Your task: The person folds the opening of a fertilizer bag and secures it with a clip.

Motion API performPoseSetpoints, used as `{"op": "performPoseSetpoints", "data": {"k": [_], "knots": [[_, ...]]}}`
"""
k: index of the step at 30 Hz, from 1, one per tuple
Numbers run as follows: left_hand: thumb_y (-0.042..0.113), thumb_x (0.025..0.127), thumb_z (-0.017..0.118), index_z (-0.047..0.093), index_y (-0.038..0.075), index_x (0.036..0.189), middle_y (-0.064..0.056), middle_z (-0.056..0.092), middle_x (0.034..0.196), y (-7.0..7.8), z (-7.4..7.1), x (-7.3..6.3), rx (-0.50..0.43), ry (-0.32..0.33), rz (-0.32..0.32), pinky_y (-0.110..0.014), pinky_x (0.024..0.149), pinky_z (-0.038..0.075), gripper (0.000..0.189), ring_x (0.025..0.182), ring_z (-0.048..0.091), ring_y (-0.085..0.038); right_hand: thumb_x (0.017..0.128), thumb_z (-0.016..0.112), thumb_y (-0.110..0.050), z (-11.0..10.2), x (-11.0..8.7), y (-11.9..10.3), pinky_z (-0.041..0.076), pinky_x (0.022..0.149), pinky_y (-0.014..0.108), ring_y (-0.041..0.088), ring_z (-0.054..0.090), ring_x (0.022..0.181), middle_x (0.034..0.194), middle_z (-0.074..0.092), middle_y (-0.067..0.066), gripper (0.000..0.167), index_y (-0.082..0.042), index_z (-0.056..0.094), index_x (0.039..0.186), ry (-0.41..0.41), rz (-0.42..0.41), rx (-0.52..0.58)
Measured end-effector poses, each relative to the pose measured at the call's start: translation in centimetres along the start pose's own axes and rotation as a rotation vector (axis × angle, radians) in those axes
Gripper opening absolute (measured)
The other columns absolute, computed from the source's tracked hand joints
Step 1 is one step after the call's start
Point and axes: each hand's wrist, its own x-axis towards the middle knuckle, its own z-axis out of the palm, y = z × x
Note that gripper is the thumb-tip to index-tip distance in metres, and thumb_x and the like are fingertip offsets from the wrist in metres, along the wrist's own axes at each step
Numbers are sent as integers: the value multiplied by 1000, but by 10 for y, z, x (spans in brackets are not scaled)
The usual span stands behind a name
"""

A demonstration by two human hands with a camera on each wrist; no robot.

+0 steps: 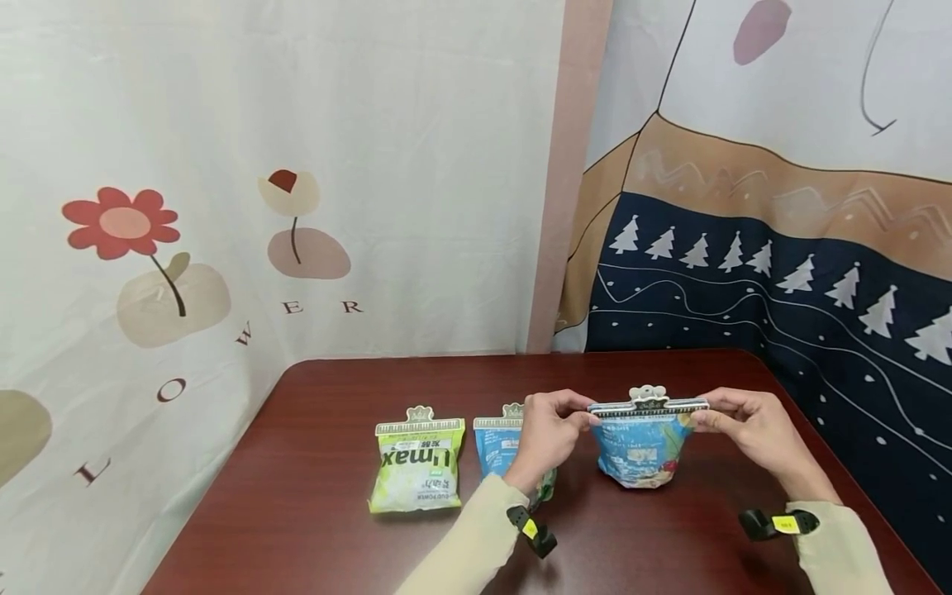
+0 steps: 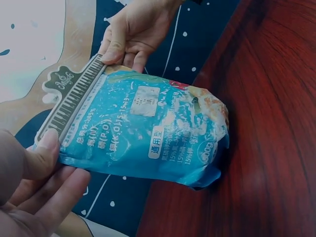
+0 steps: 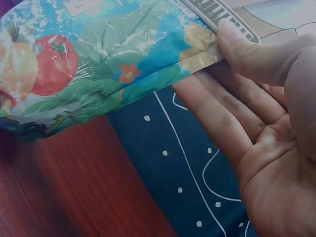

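Note:
A blue fertilizer bag (image 1: 638, 453), printed with nutrient figures and vegetables, hangs upright from a bag clip (image 1: 649, 404) with a piano-key pattern across its top. My left hand (image 1: 552, 434) pinches the left end of the clip between thumb and fingers. At the opposite end, my right hand (image 1: 760, 431) pinches the clip's corner along with the bag's top edge. In the left wrist view the bag's front (image 2: 148, 123) bulges full toward its bottom. A tomato picture shows on the bag's side (image 3: 98, 59) in the right wrist view.
A green-and-white bag (image 1: 418, 469) with a similar clip lies on the dark red table (image 1: 297, 496) to the left. Beside it is another clipped blue bag (image 1: 494, 446), partly hidden by my left hand. Printed curtains (image 1: 446, 165) hang behind the table.

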Motion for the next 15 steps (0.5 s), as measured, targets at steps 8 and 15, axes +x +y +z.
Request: {"op": "performPoseSetpoints", "data": {"k": [8,15], "knots": [[7,87,81,82,13,91,-1,78,82,6,-1,11,-14,-16,-98,-23,64,61,7,74,78,-27,94,73,-6,-1,7,0,62,69,23,13,77,73,88,76,-12,26,13,69,111,-37,52,56],[7,85,82,81,8,91,-6,78,79,9,-1,21,-17,-57,-188,-36,66,64,6,70,77,-26,97,71,-13,-6,15,4,63,71,27,15,77,74,89,78,-3,38,16,64,120,-82,187,96]]}}
